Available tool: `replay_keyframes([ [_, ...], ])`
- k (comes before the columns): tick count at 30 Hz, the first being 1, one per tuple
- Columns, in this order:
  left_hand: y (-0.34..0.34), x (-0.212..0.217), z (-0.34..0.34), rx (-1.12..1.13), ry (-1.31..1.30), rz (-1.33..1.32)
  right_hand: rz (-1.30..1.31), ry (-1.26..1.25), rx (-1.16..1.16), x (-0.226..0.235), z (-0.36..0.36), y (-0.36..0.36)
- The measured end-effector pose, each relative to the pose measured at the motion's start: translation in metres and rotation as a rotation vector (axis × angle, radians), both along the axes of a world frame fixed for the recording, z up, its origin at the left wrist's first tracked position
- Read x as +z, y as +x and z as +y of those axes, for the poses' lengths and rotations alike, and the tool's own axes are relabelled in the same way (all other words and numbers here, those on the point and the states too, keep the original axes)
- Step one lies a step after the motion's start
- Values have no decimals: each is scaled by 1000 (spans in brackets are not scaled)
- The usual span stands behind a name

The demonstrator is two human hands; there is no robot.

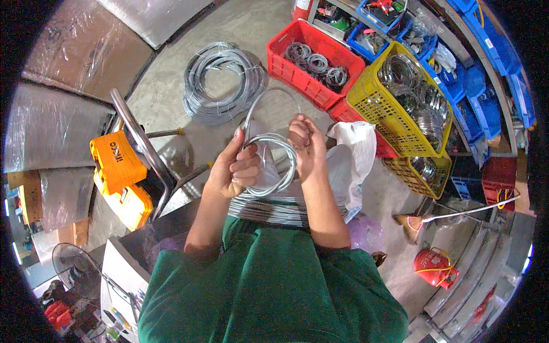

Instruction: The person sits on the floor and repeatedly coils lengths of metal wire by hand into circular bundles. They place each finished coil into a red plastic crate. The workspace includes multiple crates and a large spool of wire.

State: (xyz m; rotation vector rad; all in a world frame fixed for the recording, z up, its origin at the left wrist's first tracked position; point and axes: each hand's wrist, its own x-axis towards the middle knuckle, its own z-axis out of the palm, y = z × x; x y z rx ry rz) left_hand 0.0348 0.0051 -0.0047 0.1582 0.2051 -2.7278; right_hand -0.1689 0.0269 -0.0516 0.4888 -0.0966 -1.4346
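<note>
A small coil of grey wire cable point(291, 166) is held in front of my body. My left hand point(237, 168) is closed round its left side, thumb pointing up along the strand. From there a free length of the cable arcs up and over to my right hand point(306, 143), whose fingers are pinched on it at the coil's upper right. Its exact end is hidden by the fingers. Below the coil, a thick bundle of the same grey cable point(269, 211) lies across my lap. Farther off, a large tied coil of grey cable point(197, 86) rests on the floor.
Right of the floor coil stands a red crate point(286, 66) with small cable coils; a yellow crate point(380, 128) holds more. A white sack point(357, 146) is by my right arm. Orange cases point(120, 157) and a metal tube frame point(140, 134) stand left. A broom point(410, 226) lies right.
</note>
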Motion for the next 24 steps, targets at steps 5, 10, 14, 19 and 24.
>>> replay_keyframes([
  [5, -10, 9, -2, 187, -300, -579, 321, -123, 90, -4, 10, 26],
  [10, -22, 7, -3, 302, -677, -847, 446, 190, 184, 9, 27, 35],
  [14, -29, -2, -5, 342, -690, -914, 697, 49, 307, 18, 36, 29],
  [19, -38, -9, 2, 324, -981, -1191, 829, -79, 496, 5, 39, 20],
  [24, -43, -17, 6, 290, -1098, -1239, 942, -83, 573, -16, 34, 8],
])
